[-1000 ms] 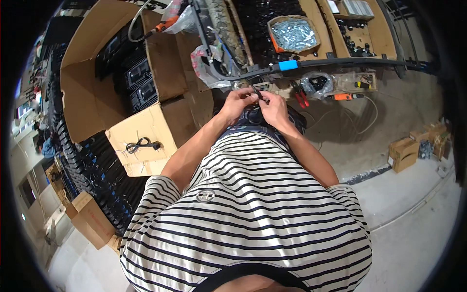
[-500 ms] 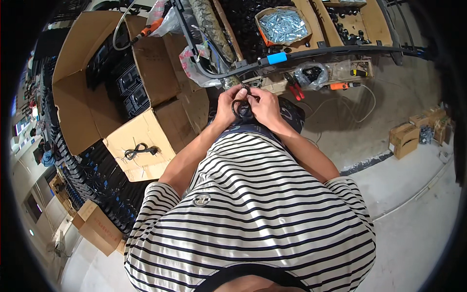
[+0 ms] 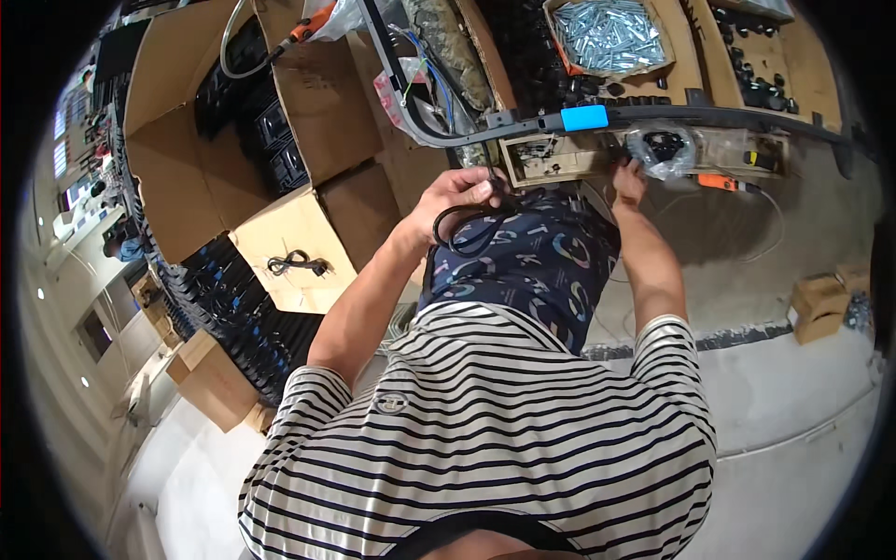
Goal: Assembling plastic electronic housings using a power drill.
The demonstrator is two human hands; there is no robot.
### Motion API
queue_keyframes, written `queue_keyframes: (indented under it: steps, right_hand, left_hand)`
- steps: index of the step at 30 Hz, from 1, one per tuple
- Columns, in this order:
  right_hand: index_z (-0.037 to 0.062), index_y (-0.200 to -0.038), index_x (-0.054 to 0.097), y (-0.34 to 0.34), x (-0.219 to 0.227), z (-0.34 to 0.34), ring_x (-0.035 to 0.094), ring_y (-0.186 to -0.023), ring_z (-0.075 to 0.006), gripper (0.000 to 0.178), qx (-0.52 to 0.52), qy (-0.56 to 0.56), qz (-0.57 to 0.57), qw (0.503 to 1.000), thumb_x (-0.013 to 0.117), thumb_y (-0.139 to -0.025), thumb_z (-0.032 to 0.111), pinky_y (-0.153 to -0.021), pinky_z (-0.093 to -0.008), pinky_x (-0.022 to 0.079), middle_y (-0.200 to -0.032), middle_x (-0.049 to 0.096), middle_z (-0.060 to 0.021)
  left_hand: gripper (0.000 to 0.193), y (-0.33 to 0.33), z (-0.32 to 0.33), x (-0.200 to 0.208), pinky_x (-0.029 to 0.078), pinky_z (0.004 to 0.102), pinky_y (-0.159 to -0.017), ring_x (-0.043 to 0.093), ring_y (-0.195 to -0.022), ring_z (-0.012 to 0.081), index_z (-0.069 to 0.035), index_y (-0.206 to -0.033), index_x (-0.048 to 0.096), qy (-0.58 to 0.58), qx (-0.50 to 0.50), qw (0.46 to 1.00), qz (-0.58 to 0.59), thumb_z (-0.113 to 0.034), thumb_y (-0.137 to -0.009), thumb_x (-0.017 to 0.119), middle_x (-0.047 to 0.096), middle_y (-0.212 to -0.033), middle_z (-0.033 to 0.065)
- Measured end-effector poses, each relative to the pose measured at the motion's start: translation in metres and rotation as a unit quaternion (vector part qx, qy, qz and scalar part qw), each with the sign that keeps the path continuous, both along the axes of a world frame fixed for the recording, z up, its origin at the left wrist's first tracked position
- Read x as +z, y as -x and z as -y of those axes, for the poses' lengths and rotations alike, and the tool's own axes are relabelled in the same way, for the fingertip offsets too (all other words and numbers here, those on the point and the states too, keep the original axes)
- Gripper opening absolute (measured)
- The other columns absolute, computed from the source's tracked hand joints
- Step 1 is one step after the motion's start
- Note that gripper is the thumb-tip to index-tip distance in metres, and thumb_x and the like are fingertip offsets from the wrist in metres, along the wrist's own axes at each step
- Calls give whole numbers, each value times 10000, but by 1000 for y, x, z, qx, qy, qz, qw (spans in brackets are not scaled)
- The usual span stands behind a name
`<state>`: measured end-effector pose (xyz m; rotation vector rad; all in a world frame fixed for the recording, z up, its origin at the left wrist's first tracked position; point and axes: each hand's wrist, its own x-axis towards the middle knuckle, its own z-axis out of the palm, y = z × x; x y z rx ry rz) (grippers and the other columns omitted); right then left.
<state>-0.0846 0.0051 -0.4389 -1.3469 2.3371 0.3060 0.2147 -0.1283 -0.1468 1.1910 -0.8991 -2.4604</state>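
Note:
My left hand [image 3: 459, 198] pinches a black cable [image 3: 442, 230], whose loop hangs over my lap below the metal frame. The cable's upper part runs up beside the black frame [image 3: 523, 125], which carries a blue tape patch. My right hand [image 3: 630, 183] is at the front edge of the narrow wooden tray [image 3: 560, 177], its fingers curled where the red-handled pliers hung. The hand covers the handles, and only a dark bit shows above the fingers. Right beside it lies a clear plastic bag [image 3: 665, 149] with black parts.
An open cardboard box [image 3: 177, 177] with black parts stands at left, a coiled black cord [image 3: 299, 265] on its flap. Behind the frame are a box of silver bolts [image 3: 611, 37] and black caps. An orange-ended tool [image 3: 717, 182] with a hose hangs at the tray's right.
My right hand has left the cable and reached right to the tray, over the pliers. My left hand still holds the cable. The view has shifted, so the scene sits further right.

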Motion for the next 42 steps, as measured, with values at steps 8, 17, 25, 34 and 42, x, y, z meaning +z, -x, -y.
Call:
queue_keyframes:
  steps: [8,17,25,34,42]
  right_hand:
    - [7,-967,587,-42,119,-19,646,-778,-311,237,-309,40,484,818,583,-738,68,-700,-395,507,-798,656,-146]
    - [-19,-1129,542,-124,318,-17,513,-1127,-335,383,38,200,249,947,527,-747,-15,-928,-424,401,-1231,514,-194]
    - [-61,-1113,540,-141,328,-10,441,-1181,-362,342,70,184,150,969,561,-786,35,-1007,-477,321,-1265,464,-214]
    - [-17,-1024,567,-148,331,-11,481,-1071,-342,253,66,154,88,982,543,-846,160,-926,-519,363,-1151,506,-203]
    - [9,-1061,553,-148,339,-8,491,-1041,-331,285,91,111,42,989,564,-808,140,-895,-501,375,-1137,510,-190]
  left_hand:
    - [242,-19,2,-10,472,215,-709,589,-776,106,3,-1090,624,-90,19,993,-72,-156,-910,647,630,-860,31]
    - [190,-19,14,-23,546,257,-758,663,-850,159,-17,-1091,635,-173,-18,981,-83,-86,-914,618,682,-929,69]
    - [87,-9,17,-17,530,252,-745,648,-825,151,-54,-979,623,-177,-4,983,-46,-62,-894,639,669,-897,50]
    - [91,-2,11,-12,509,258,-766,621,-809,150,-43,-924,591,-189,34,981,-32,-13,-862,650,638,-871,45]
    - [100,0,8,-10,509,261,-767,610,-815,159,-40,-942,580,-191,60,979,-26,-11,-866,638,629,-878,52]
